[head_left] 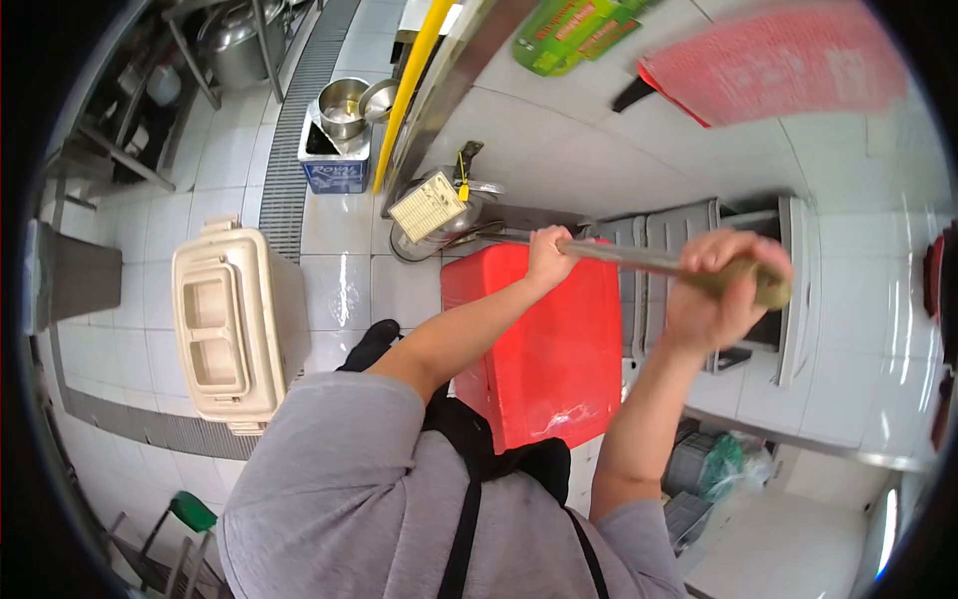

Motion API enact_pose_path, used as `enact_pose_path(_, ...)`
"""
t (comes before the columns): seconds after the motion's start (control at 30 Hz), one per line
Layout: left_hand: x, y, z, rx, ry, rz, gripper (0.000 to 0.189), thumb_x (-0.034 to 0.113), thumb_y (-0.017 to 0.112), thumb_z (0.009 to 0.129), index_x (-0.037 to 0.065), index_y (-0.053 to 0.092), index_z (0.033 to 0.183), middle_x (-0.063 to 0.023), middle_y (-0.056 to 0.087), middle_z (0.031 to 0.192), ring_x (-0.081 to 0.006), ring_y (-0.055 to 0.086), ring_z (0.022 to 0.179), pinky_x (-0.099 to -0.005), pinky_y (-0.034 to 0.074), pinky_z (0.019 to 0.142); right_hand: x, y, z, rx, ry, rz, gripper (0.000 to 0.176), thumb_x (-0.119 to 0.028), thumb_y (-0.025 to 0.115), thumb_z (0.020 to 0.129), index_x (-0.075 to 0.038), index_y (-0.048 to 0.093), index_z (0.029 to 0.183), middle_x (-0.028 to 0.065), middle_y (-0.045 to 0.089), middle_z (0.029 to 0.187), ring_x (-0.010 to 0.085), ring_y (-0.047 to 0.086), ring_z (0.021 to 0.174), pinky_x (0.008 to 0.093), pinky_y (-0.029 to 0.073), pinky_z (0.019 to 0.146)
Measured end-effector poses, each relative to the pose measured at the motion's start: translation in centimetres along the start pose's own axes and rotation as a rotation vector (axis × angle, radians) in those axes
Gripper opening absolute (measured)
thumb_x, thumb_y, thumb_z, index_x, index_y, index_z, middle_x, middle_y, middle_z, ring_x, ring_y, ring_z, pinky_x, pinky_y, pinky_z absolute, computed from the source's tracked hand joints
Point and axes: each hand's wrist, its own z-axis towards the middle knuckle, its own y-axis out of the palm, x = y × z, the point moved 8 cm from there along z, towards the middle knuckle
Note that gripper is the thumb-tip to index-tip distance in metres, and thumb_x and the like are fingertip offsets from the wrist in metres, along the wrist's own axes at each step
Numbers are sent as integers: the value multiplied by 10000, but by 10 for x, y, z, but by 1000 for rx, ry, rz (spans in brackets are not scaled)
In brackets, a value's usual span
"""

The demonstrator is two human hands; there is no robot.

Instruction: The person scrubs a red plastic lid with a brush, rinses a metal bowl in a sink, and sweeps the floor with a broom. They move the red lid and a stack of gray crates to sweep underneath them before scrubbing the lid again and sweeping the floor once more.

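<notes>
A long metal-coloured pole (pixel 624 255) with an olive-coloured top end runs across in front of me. My left hand (pixel 549 257) is closed around the pole lower down, above the red bin. Nearer the camera, my right hand (pixel 726 285) wraps its fingers around the thick top end, slightly blurred. Beneath both arms stands a large red plastic bin (pixel 559 344) with a smooth top. The pole's far end passes beyond the bin towards the wall, and I cannot make out what is on it.
A fire extinguisher (pixel 429 235) with a paper tag stands by the wall. Left are a beige lidded container (pixel 225 319) and a blue-and-white box (pixel 334 165) bearing metal pots. Grey drawers (pixel 654 270) stand right of the red bin. A drain grate (pixel 289 150) crosses the tiled floor.
</notes>
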Motion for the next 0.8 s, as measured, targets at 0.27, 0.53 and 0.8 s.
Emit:
enact_pose_path(0.27,-110,52,9,-23,133,-103,324,245,709,651,69,445,584,-78,478,639,-263,472,626,-358,382,602,76,10,-86,-443,324,-196,108,-19,616,633,-8,509,646,65,494,528,192,476,467,324,418,477)
enact_pose_path(0.53,-52,64,66,-428,253,83,273,312,640,659,70,529,596,-133,573,679,-333,546,677,-414,428,588,112,-3,32,-516,371,-22,101,-149,494,770,-57,463,742,8,417,500,111,365,411,269,346,441)
enact_pose_path(0.8,-53,40,56,-219,86,148,292,292,589,699,74,519,517,-151,545,613,-337,538,630,-441,419,575,104,-43,51,-309,395,46,112,-154,436,790,-73,398,722,7,401,482,93,360,390,252,342,415)
